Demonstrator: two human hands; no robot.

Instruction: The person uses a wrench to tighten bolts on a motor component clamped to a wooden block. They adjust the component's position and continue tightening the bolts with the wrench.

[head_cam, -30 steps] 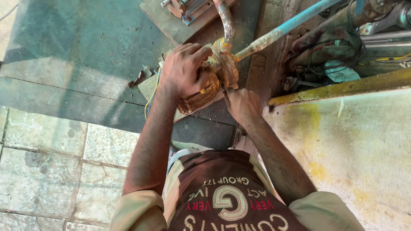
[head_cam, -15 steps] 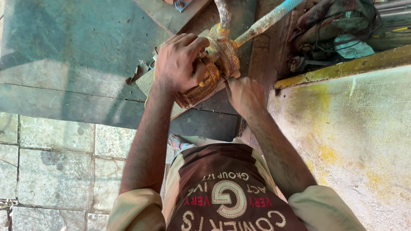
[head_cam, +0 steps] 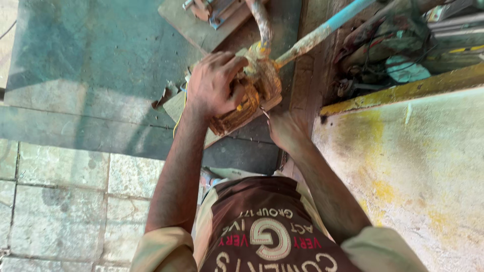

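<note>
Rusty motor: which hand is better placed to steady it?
Left. The left hand is wrapped over the top of the rusty motor, fingers curled around its body. The right hand sits below and beside it, pinching a thin metal tool at the motor's edge.

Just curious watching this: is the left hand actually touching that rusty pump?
Touching. The head view shows the left hand laid over the rusty pump, fingers curled onto its body with no gap.

Stone-tile floor (head_cam: 60,201), yellowed wall (head_cam: 413,176)
</note>
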